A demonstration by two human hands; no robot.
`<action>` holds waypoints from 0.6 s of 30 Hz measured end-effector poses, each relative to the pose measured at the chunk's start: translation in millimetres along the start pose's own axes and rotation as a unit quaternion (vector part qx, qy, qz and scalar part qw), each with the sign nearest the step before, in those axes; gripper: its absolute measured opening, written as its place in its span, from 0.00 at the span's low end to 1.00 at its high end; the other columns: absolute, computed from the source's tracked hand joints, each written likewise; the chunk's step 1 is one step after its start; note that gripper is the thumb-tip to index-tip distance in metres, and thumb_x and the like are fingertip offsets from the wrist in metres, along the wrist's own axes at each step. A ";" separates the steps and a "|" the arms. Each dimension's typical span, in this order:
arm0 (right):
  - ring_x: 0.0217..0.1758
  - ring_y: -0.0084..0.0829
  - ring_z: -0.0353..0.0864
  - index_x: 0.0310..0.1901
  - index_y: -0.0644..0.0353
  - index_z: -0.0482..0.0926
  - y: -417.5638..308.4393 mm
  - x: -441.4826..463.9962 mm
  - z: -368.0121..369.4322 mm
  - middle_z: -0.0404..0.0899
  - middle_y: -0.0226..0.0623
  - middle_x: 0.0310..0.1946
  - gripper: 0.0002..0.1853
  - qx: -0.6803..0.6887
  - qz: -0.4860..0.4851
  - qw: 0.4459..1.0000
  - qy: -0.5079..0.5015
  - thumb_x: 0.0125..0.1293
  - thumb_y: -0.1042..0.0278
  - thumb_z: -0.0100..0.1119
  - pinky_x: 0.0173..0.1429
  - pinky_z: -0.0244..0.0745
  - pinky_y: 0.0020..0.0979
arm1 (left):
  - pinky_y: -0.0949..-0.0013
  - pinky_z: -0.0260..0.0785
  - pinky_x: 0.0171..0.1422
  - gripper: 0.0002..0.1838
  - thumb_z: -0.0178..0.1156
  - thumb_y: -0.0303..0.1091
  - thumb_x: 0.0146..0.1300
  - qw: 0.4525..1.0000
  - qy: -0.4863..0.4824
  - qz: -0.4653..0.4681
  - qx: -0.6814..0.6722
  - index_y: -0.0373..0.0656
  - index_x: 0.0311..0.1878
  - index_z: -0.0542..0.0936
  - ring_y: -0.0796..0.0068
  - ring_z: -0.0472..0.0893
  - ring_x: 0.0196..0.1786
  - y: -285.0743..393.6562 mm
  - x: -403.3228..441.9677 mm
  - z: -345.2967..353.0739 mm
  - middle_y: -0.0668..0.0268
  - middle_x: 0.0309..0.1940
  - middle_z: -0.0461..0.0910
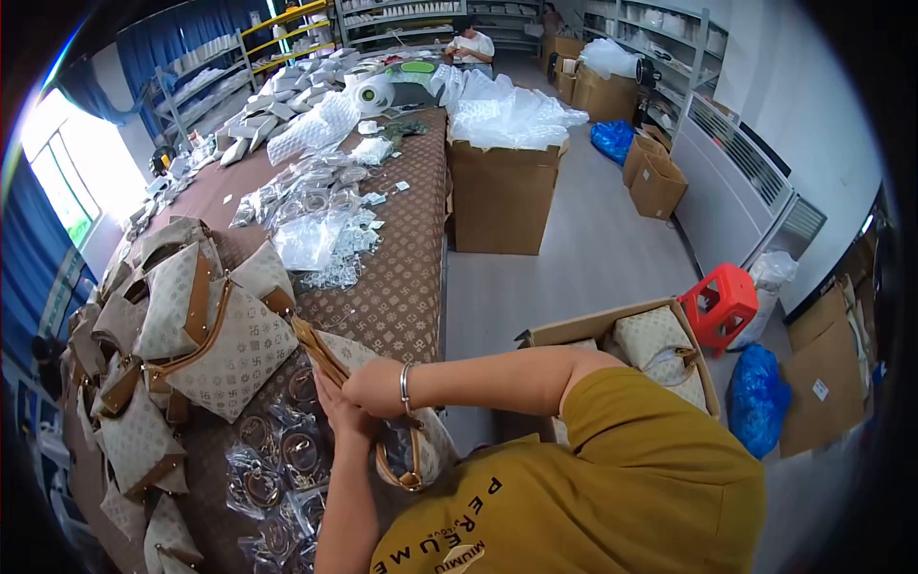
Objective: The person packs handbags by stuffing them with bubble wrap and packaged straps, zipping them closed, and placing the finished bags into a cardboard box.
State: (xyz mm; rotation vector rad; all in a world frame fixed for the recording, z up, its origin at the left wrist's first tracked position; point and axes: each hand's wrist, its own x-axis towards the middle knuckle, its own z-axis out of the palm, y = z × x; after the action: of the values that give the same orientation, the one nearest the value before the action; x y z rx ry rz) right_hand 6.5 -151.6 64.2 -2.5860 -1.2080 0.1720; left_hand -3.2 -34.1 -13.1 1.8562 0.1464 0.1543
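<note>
My right hand (377, 386), with a silver bangle at the wrist, is closed over a beige patterned handbag (438, 448) with tan trim. My left hand (341, 406) is pressed up against it, closed at the bag's tan strap (321, 350). The right forearm crosses over the bag and hides its middle. My fingertips are partly hidden. Left of my hands lies a heap of similar beige handbags (239, 349). Below them on the table are several clear plastic packets of coiled straps (277, 454).
The brown patterned table (406, 258) also carries plastic-wrapped parts (320, 234) and pale boxes (287, 96). An open carton (712, 378) of handbags stands at my right, beside a red stool (719, 301). Bubble wrap fills a tall carton (502, 201). Another person (470, 46) sits at the far end.
</note>
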 end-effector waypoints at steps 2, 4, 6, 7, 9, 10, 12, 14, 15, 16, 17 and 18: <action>0.32 0.46 0.80 0.30 0.60 0.79 0.9 -5.0 -4.9 0.79 0.46 0.26 0.08 0.013 0.004 1.000 -0.014 0.49 0.68 0.56 0.37 0.74 0.42 | 0.65 0.56 0.65 0.40 0.60 0.34 0.55 0.964 -0.070 -0.052 -0.251 0.42 0.68 0.51 0.62 0.60 0.65 -2.4 5.9 -5.4 0.58 0.63 0.58; 0.32 0.45 0.80 0.30 0.56 0.80 8.7 -0.3 3.3 0.80 0.44 0.27 0.08 0.006 -0.028 0.999 -0.015 0.51 0.64 0.54 0.37 0.75 0.41 | 0.68 0.57 0.64 0.39 0.59 0.38 0.58 0.982 -0.085 0.165 -0.034 0.42 0.69 0.51 0.65 0.60 0.64 -34.9 -2.7 -23.3 0.60 0.61 0.61; 0.33 0.45 0.80 0.30 0.56 0.79 24.1 1.9 8.3 0.79 0.44 0.28 0.09 0.091 -0.034 0.995 0.000 0.53 0.64 0.52 0.38 0.74 0.41 | 0.69 0.57 0.64 0.38 0.59 0.40 0.59 0.986 -0.151 0.001 -0.077 0.41 0.69 0.52 0.67 0.61 0.63 1.3 -4.0 -51.5 0.59 0.60 0.63; 0.33 0.46 0.79 0.30 0.59 0.79 28.6 8.9 10.0 0.78 0.47 0.28 0.08 0.161 0.057 0.982 -0.085 0.53 0.67 0.52 0.38 0.73 0.41 | 0.69 0.58 0.63 0.39 0.59 0.41 0.59 0.985 -0.141 -0.044 -0.093 0.41 0.69 0.52 0.67 0.62 0.63 12.9 4.3 -58.8 0.58 0.59 0.64; 0.30 0.46 0.78 0.28 0.61 0.76 34.4 8.7 20.1 0.76 0.48 0.27 0.05 0.116 -0.034 0.992 0.024 0.53 0.69 0.53 0.35 0.72 0.42 | 0.68 0.60 0.61 0.40 0.61 0.43 0.58 0.999 -0.003 0.027 -0.036 0.40 0.68 0.54 0.67 0.67 0.59 2.3 36.4 -53.7 0.57 0.57 0.68; 0.30 0.46 0.78 0.28 0.61 0.76 29.2 11.2 21.9 0.76 0.48 0.27 0.05 0.116 -0.053 0.992 0.009 0.53 0.69 0.53 0.35 0.72 0.42 | 0.68 0.61 0.59 0.40 0.61 0.45 0.57 0.997 0.044 0.063 0.014 0.38 0.67 0.55 0.67 0.69 0.57 4.7 49.1 -47.7 0.57 0.56 0.70; 0.28 0.47 0.77 0.26 0.62 0.74 18.7 9.1 22.2 0.75 0.48 0.23 0.04 0.079 -0.063 0.995 0.022 0.51 0.71 0.54 0.33 0.71 0.42 | 0.65 0.65 0.53 0.32 0.60 0.48 0.57 0.996 0.015 0.077 -0.034 0.35 0.58 0.67 0.62 0.76 0.50 24.7 56.7 -36.1 0.54 0.47 0.76; 0.26 0.47 0.77 0.25 0.63 0.72 9.7 3.3 18.0 0.75 0.47 0.21 0.04 0.061 -0.061 0.996 0.032 0.49 0.72 0.55 0.32 0.71 0.42 | 0.65 0.66 0.51 0.28 0.59 0.47 0.57 0.997 0.031 0.067 -0.015 0.35 0.53 0.69 0.64 0.76 0.46 23.6 70.0 -30.7 0.55 0.44 0.77; 0.25 0.45 0.78 0.24 0.62 0.72 2.0 -2.5 16.1 0.75 0.46 0.20 0.04 0.000 -0.074 0.997 0.029 0.49 0.72 0.55 0.30 0.72 0.41 | 0.65 0.66 0.49 0.24 0.59 0.46 0.58 0.997 0.042 0.057 0.003 0.36 0.49 0.72 0.65 0.77 0.43 20.8 73.7 -27.0 0.56 0.40 0.78; 0.24 0.44 0.78 0.23 0.62 0.72 -6.2 -10.0 15.0 0.76 0.45 0.19 0.04 -0.061 -0.085 0.994 0.025 0.48 0.72 0.54 0.29 0.72 0.40 | 0.66 0.67 0.47 0.21 0.58 0.45 0.58 0.997 0.051 0.046 0.021 0.36 0.45 0.74 0.67 0.77 0.40 16.4 74.9 -21.8 0.57 0.37 0.79; 0.23 0.42 0.79 0.21 0.61 0.72 -12.8 -17.4 14.1 0.76 0.43 0.17 0.04 -0.118 -0.096 0.988 0.019 0.48 0.72 0.54 0.27 0.72 0.39 | 0.66 0.67 0.47 0.21 0.58 0.45 0.58 0.998 0.048 0.040 0.021 0.36 0.45 0.74 0.67 0.77 0.40 16.4 72.4 -16.8 0.57 0.37 0.79; 0.23 0.42 0.79 0.21 0.61 0.72 -16.3 -22.7 12.4 0.76 0.43 0.17 0.04 -0.116 -0.096 0.988 0.017 0.48 0.72 0.54 0.27 0.72 0.39 | 0.65 0.67 0.45 0.19 0.58 0.44 0.58 0.996 0.066 0.055 0.030 0.37 0.42 0.74 0.66 0.77 0.37 17.9 71.7 -13.2 0.58 0.33 0.78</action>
State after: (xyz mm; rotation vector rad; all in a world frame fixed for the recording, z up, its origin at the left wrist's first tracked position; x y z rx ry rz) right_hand -22.9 -156.5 57.0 -2.6305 -1.5362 -0.0550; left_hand 65.3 -13.9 10.1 1.9159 0.1415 0.3514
